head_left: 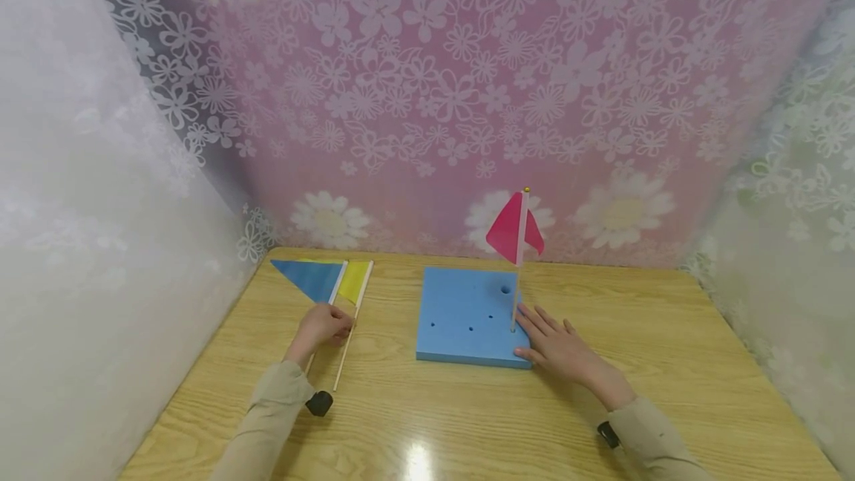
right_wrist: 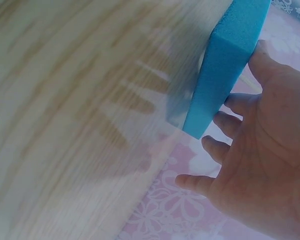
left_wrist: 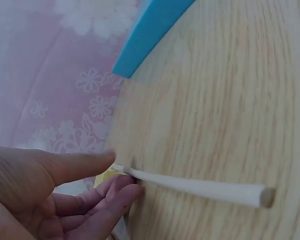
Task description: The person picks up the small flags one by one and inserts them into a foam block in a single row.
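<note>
A blue foam block [head_left: 454,299] with several holes lies flat on the table. One small red flag [head_left: 508,232] stands upright in a hole near the block's right edge. My right hand [head_left: 557,347] has its fingers spread and rests against that edge; in the right wrist view, the fingertips touch the block's side [right_wrist: 220,75]. To the left, a blue flag [head_left: 310,278] and a yellow flag [head_left: 352,284] lie side by side, their cloth overlapping. My left hand [head_left: 323,325] pinches the yellow flag's wooden stick [left_wrist: 205,190] between thumb and fingers, covering part of the blue flag's stick.
The wooden table [head_left: 427,407] meets a flowered pink backdrop [head_left: 427,169] at its far edge. A pale wall [head_left: 120,243] rises along the left side, and another flowered one [head_left: 788,243] along the right.
</note>
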Demonstrator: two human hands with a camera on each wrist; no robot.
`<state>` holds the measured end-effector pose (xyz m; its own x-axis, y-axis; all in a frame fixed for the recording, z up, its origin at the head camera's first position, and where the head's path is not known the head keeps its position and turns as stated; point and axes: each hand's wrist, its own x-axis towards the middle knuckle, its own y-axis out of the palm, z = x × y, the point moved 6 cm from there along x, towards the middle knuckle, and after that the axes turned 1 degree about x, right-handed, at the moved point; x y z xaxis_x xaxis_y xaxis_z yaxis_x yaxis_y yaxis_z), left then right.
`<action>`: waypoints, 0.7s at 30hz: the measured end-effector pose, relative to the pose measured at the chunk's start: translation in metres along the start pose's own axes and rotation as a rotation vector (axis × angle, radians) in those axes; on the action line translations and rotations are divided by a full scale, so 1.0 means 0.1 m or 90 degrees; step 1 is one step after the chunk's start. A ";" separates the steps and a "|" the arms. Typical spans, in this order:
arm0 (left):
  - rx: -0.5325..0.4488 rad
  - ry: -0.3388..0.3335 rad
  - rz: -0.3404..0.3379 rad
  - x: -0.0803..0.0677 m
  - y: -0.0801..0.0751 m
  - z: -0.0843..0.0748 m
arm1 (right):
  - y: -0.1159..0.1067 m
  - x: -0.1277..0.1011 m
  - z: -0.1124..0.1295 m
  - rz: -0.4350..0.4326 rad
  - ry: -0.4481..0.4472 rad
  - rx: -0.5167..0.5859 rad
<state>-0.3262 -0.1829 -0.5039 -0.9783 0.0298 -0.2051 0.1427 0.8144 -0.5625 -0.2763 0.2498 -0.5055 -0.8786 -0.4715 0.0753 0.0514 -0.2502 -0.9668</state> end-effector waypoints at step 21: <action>-0.041 0.028 -0.034 0.01 -0.01 -0.01 | -0.08 -0.03 0.08 -0.014 -0.018 0.005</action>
<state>-0.3277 -0.1831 -0.5031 -0.9901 0.0098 -0.1403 0.0819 0.8514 -0.5180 -0.2698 0.2463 -0.4964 -0.8656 -0.4897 0.1041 0.0354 -0.2673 -0.9630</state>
